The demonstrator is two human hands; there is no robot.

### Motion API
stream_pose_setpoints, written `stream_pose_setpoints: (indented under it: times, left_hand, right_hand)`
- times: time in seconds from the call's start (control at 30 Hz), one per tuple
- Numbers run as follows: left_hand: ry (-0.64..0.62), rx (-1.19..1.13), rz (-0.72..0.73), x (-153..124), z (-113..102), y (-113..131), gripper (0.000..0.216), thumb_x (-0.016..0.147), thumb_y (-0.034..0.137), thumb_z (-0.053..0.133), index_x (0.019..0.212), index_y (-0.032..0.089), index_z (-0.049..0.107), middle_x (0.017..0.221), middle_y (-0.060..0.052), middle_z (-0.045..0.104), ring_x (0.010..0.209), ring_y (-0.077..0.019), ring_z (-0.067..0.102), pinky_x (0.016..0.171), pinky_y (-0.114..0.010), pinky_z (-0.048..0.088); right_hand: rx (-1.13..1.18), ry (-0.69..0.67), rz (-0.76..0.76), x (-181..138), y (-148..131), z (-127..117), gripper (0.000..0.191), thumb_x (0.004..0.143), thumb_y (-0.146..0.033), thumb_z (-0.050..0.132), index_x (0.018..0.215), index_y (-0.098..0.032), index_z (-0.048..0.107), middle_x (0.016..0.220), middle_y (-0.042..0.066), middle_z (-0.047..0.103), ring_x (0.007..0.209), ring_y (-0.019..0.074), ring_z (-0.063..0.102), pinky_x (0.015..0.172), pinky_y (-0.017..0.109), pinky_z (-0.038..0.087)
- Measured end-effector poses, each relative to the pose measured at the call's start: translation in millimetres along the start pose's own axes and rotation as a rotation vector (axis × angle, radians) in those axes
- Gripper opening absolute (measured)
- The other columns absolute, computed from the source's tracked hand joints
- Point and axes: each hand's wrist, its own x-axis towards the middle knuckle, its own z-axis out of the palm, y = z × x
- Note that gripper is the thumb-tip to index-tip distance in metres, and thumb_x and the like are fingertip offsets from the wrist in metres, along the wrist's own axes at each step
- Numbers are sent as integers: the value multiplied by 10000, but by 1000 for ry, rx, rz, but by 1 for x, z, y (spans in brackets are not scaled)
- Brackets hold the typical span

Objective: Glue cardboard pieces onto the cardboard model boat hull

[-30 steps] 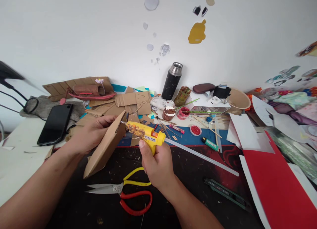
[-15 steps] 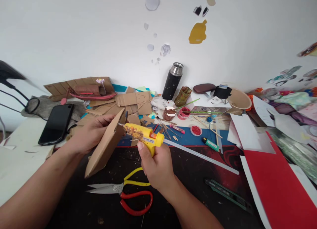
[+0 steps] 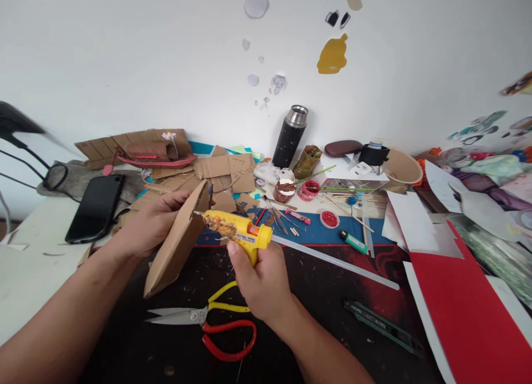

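Glue gun [image 3: 235,230] nozzle tip meets cardboard [image 3: 177,245]; contact unclear.

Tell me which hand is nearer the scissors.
Right. The right hand, gripping the glue gun, is just beyond the scissors; the left hand holds the cardboard piece farther up and left.

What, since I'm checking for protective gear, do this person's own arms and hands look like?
The left forearm and right forearm are bare up to the picture's edge; no sleeves show. The left hand and right hand wear no gloves. No watch, bracelet, ring, bandage or marking is visible on either.
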Motion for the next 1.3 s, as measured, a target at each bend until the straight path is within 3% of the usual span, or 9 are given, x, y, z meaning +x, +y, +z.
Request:
stream_pose_setpoints:
  times: [0.7, 0.87, 1.07, 1.2, 1.3]
  left_hand:
    - [-4, 45, 42, 4, -8, -7, 484, 512, 311, 1040, 969, 218, 908, 924, -67, 902, 659, -204, 768, 580, -240, 609]
    - [19, 88, 91, 3, -10, -5, 471, 575, 348, 1032, 1015, 228, 912, 930, -59, 904, 661, -212, 769, 597, -250, 616]
    - [-71, 111, 235, 4, -15, -6, 443, 755, 501, 987, 1117, 259, 909, 941, -49, 902, 685, -188, 763, 696, -252, 642]
    - [-62, 169, 254, 4, -17, -7, 450, 758, 471, 987, 1146, 259, 904, 996, -48, 905, 770, -205, 782, 727, -245, 637]
    - [-64, 198, 276, 4, -17, -6, 426, 780, 433, 968, 1158, 251, 899, 1031, -48, 903, 776, -195, 773, 731, -239, 628]
  right_hand:
    - [-24, -46, -14, 1, -5, -1, 379, 1008, -335, 596, 689, -255, 407, 610, -54, 412, 548, 127, 405, 551, 279, 352]
    - [-50, -43, -20, 0, -6, -2, 387, 1009, -338, 598, 679, -257, 412, 597, -46, 447, 543, 134, 447, 552, 279, 374]
    - [-50, -44, -13, -1, -5, -1, 347, 1005, -339, 605, 697, -249, 474, 616, -30, 519, 555, 141, 497, 552, 279, 388]
    - [-47, -34, -28, 0, -5, -1, 248, 1009, -329, 595, 781, -236, 576, 695, -1, 620, 628, 164, 583, 617, 287, 449]
    - [-43, -41, -12, 0, -5, -1, 301, 1010, -347, 595, 736, -243, 526, 660, -12, 568, 609, 160, 550, 619, 292, 446]
